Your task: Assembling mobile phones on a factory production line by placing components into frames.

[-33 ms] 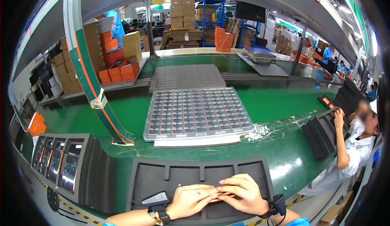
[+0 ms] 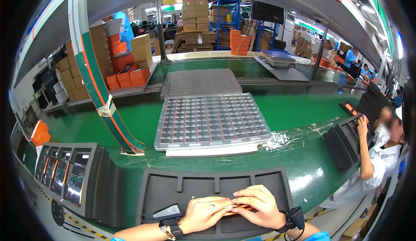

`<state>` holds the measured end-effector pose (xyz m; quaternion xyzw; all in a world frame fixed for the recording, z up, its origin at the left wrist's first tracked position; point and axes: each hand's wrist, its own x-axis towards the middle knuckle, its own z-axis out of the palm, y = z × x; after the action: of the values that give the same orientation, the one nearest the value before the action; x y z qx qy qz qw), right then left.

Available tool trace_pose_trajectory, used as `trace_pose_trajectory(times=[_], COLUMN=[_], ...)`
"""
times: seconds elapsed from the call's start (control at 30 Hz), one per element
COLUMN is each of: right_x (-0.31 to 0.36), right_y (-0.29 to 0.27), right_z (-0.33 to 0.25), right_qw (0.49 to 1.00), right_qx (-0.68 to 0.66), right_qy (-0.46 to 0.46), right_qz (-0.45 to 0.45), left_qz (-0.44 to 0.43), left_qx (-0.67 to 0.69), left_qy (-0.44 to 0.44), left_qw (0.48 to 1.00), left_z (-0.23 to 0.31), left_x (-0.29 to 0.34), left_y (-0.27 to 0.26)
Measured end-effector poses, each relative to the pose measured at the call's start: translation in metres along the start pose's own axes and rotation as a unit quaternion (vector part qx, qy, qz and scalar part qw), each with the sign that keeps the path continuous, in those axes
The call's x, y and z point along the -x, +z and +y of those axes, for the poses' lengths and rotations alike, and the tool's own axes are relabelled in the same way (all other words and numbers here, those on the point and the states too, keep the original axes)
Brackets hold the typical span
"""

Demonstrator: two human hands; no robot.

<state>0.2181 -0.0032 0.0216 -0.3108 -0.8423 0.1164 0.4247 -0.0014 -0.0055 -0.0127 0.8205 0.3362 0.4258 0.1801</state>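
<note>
Two hands meet at the bottom of the head view, the only view there is. The left hand [image 2: 203,214] lies flat, fingers together, over a thin orange-edged piece [image 2: 241,209] that rests in a slot of the dark foam tray [image 2: 173,189] nearest the person. The right hand [image 2: 258,206] is curled over the same piece, fingertips pressing on its top edge; neither hand is wrapped around it, both bear down on it. Most of the piece is hidden under the fingers, so what kind of part it is cannot be told.

Risks, as a judgement: with both hands pushing from above, the piece could tilt in its slot and jam against the foam wall, or the soft foam could tear if the push is uneven. The tray sits close to the near edge of the green desk [image 2: 303,163], so a hard press could also shove it toward the person.

Just left stands a second foam tray [image 2: 108,184] loaded with upright display units [image 2: 69,176]; a swing of the left elbow might knock them. Beyond, well apart, lies a clear blister tray [image 2: 212,122] full of small dark parts. At the right a co-worker's hand [image 2: 361,122] rests on another foam tray [image 2: 342,141], clear of this work.
</note>
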Motion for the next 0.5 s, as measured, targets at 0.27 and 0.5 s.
trace_pose_trajectory(times=[0.27,0.5], right_x=[-0.0022,-0.0047], right_y=[0.005,-0.0014], right_z=[-0.0016,-0.0005], right_qw=[0.998,0.998], right_qx=[-0.029,-0.048], right_qy=[0.046,0.044], right_qz=[0.012,-0.019], left_qz=[-0.044,-0.085], left_qx=[0.019,0.015], left_qy=[-0.051,-0.077], left_qw=[0.998,0.993], left_z=[-0.0003,0.0036], left_x=[-0.0013,-0.0036], left_y=[-0.001,-0.0055])
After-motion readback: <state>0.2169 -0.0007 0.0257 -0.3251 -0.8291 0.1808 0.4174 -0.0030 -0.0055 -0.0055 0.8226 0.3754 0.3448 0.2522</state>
